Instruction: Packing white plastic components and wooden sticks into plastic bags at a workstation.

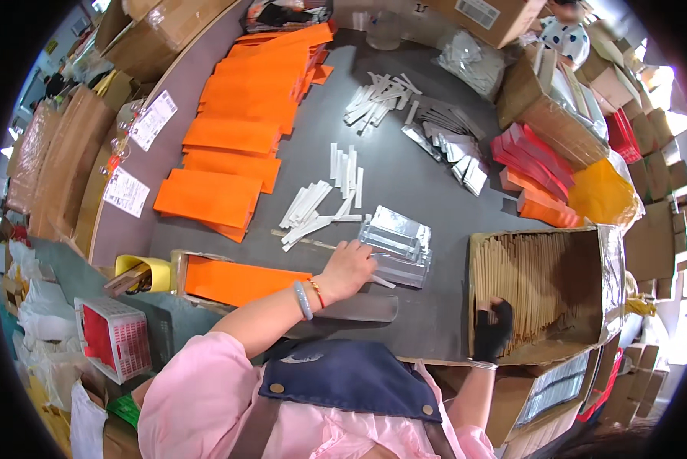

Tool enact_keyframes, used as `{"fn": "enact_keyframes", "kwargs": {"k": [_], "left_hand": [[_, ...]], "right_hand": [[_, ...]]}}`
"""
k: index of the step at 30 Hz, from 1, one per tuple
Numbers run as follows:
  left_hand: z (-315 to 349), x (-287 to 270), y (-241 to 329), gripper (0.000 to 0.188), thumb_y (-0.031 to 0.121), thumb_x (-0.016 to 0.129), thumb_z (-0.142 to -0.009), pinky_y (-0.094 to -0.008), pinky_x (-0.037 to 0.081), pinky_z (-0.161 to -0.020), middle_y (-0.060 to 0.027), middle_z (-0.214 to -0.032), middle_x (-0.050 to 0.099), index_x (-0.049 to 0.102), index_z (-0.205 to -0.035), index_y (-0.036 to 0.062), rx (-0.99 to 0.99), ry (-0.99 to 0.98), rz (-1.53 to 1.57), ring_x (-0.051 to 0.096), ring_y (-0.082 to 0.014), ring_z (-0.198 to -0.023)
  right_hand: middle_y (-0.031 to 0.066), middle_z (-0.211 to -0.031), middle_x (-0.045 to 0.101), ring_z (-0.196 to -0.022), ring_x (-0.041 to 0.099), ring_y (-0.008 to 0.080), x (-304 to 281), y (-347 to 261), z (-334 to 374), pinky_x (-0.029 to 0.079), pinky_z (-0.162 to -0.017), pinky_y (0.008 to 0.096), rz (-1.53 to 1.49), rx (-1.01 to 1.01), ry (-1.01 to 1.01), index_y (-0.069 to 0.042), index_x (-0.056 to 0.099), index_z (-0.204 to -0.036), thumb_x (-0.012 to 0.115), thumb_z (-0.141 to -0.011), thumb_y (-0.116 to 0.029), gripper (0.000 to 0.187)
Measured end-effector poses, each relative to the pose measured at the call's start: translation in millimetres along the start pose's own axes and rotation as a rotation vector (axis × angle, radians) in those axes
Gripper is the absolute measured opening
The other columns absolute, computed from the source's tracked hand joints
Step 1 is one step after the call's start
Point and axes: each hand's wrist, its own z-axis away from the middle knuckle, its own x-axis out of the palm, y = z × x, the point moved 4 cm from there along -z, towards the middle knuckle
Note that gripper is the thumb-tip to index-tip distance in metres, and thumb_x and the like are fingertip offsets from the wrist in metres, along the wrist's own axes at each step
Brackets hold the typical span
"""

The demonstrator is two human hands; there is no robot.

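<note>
My bare left hand [347, 269] is over the table at the left edge of a stack of shiny clear plastic sleeves [397, 237]. Its fingers are bent and drawn together; what lies beneath them is hidden. Just below the fingers, the end of a white strip [383, 282] pokes out. My right hand [494, 329], in a black glove with bare fingertips, reaches into an open cardboard box [611, 283] packed with upright brown card pieces [523, 275]. Its visible fingertips are apart, against the edges of the cards, with nothing plainly held.
White strips [305, 206] lie in loose piles. Overlapping orange sheets [244, 130] run along the left, with more in a narrow box [244, 283]. Silver sleeves [454, 145], pink pieces [531, 157] and a yellow bag [603, 191] sit to the right. A yellow cup [156, 271] hangs left.
</note>
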Motion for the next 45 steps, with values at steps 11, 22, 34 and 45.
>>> {"fn": "enact_keyframes", "kwargs": {"k": [11, 22, 34, 45], "left_hand": [[-33.3, 6.6, 26.1, 0.02, 0.019, 0.074, -0.076, -0.0404, 0.042, -0.083, -0.005, -0.097, 0.058, 0.064, -0.091, 0.0112, -0.023, 0.002, 0.053, 0.054, -0.0258, -0.098], [-15.0, -42.6, 10.1, 0.017, 0.018, 0.078, -0.07, -0.0418, 0.048, -0.064, -0.0078, -0.066, 0.064, 0.066, -0.078, 0.0089, -0.259, -0.244, 0.625, 0.063, -0.0283, -0.069], [93.1, -83.4, -5.3, 0.057, 0.025, 0.083, -0.062, -0.0429, 0.038, -0.094, -0.0054, -0.112, 0.056, 0.064, -0.113, 0.0104, -0.242, -0.051, 0.137, 0.049, -0.0287, -0.108], [88.9, -66.3, 14.3, 0.071, 0.025, 0.083, -0.059, -0.042, 0.037, -0.098, -0.0062, -0.119, 0.054, 0.057, -0.121, 0.0037, -0.156, -0.06, 0.068, 0.048, -0.0278, -0.11]], "right_hand": [[0.0214, -0.095, 0.064, -0.095, 0.06, 0.039, -56.3, 71.1, -18.3, 0.048, -0.084, 0.0458, 0.644, 0.133, -0.18, 0.0, 0.065, -0.093, 0.06, -0.079, -0.02, 0.025], [0.0244, -0.103, 0.065, -0.098, 0.061, 0.0391, -84.8, 50.2, -17.0, 0.048, -0.087, 0.0456, 0.525, 0.265, 0.162, 0.005, 0.062, -0.108, 0.052, -0.093, -0.021, 0.031], [0.0119, -0.08, 0.057, -0.074, 0.059, 0.0301, 68.8, -70.4, 33.3, 0.047, -0.065, 0.0403, 0.295, -0.372, -0.84, -0.015, 0.069, -0.112, 0.064, -0.087, -0.013, 0.025], [0.012, -0.087, 0.065, -0.085, 0.063, 0.0322, 116.8, -51.2, 54.0, 0.05, -0.077, 0.0419, 0.089, -0.292, -0.606, -0.009, 0.07, -0.094, 0.071, -0.08, -0.013, 0.015]]}}
